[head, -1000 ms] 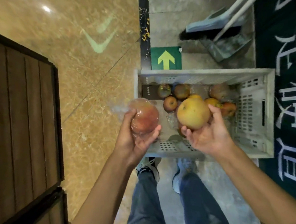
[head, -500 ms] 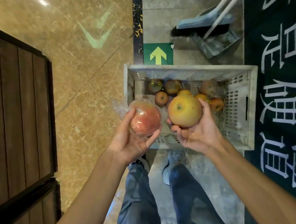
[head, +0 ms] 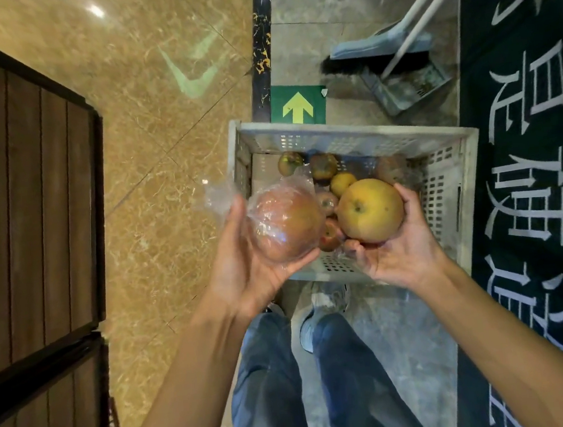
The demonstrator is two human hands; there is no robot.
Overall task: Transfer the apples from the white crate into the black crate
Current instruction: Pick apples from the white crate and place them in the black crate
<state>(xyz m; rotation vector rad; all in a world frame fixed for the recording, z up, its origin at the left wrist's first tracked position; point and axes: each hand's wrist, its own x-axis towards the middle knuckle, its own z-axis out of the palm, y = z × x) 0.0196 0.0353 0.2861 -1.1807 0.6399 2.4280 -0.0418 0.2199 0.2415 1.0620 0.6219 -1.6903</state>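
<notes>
Brown wood panelling (head: 26,220) fills the left edge, above a tan marble floor (head: 148,129). Next comes the left hand (head: 243,261), its grip curled around a red apple (head: 286,225) wrapped in clear plastic (head: 218,195); the thumb lies across the near side and the fingers cup it from below, the wrap bunched loose past the fingers. Just beside it, the right hand (head: 401,253) has its grip closed under a large yellow apple (head: 370,210), fingers spread up its right side. Both fruits are raised over the near part of the white crate (head: 344,131), which sits on the floor with several smaller apples (head: 322,166) inside. Behind the crate are a green arrow sticker (head: 297,106) and a dustpan (head: 405,86). The black crate is not visible.
</notes>
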